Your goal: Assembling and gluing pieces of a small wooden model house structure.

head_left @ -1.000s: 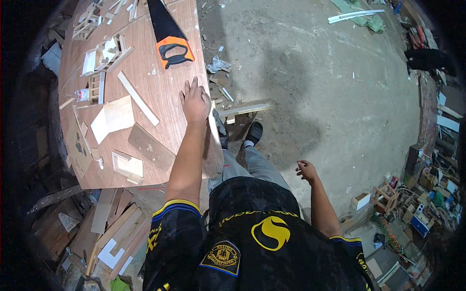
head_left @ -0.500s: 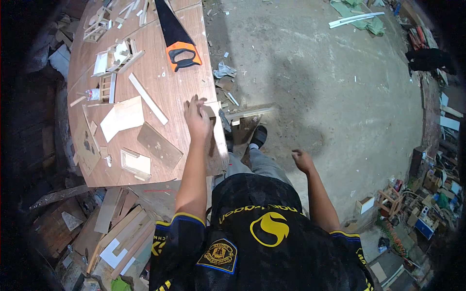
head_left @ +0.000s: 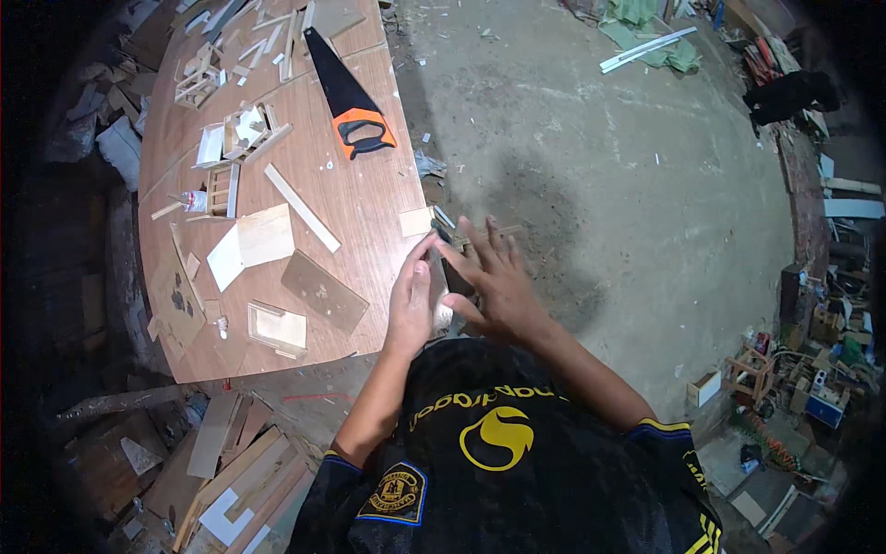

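My left hand point(head_left: 413, 300) is at the table's right edge, its fingers stretched forward and nothing visible in them. Just beyond its fingertips a small pale wood block point(head_left: 416, 222) lies on the edge, beside a dark object point(head_left: 441, 229) partly covered by my fingers. My right hand point(head_left: 498, 282) is open with the fingers spread, off the edge and close to my left fingertips. Up the table lies a handsaw point(head_left: 357, 120) with a black blade and an orange and black handle.
On the wooden table point(head_left: 369, 194) are a thin wood strip point(head_left: 303, 209), a brown board point(head_left: 325, 292), a pale panel point(head_left: 265, 234), a shallow wooden tray point(head_left: 277, 312) and small wooden frames point(head_left: 242, 137). Offcuts point(head_left: 240, 480) lie below it; a concrete floor point(head_left: 646, 212) stretches right.
My right hand has come up from my side to meet my left hand at the table edge. My left hand has moved back toward me. The view has shifted slightly.
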Motion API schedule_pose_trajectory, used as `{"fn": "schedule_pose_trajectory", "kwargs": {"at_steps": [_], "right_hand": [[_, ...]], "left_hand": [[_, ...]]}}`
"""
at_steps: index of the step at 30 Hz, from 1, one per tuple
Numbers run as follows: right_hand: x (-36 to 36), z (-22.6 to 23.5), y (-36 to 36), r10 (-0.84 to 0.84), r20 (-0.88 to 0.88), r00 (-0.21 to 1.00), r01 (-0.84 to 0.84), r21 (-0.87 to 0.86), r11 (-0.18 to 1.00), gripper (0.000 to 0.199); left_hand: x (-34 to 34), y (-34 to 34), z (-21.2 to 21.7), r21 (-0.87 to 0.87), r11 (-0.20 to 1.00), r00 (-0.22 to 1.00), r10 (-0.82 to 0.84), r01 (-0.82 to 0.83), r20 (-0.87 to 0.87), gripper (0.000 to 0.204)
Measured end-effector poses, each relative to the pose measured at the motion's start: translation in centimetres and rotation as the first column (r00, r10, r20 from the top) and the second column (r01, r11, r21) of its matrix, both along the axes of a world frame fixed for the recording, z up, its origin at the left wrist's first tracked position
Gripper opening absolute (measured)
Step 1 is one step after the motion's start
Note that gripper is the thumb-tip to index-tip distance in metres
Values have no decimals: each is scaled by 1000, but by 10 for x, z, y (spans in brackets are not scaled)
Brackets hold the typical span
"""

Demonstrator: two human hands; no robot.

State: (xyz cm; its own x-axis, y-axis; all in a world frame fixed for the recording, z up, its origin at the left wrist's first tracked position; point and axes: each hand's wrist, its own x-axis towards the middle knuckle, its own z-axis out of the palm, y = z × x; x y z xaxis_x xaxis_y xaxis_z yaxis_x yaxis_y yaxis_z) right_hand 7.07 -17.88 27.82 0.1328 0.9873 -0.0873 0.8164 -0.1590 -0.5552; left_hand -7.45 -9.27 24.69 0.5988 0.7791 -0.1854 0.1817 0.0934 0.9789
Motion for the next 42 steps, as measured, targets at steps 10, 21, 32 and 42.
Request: {"fn": "schedule_pose_trajectory", "kwargs": {"at_steps": [10,21,32,42], "right_hand": [[-66,39,41,58,-41,997,-40,349,936,80],[-113,43,30,-16,-164,986,76,367,927,82],[-135,58,-14,451,-325,832,-410,189,892,82],[-131,28,-41,488,-410,771,-562,-75,824,79]], "left_hand": [[-9,-4,62,-696,670,778,283,259,561,82],[-65,-15,94,-358,929,767,159,97,622,83],[-111,-24,57,-365,806,609,7,466,793,88],[-112,-36,58,-443,817,918,-245,369,312,72]]}}
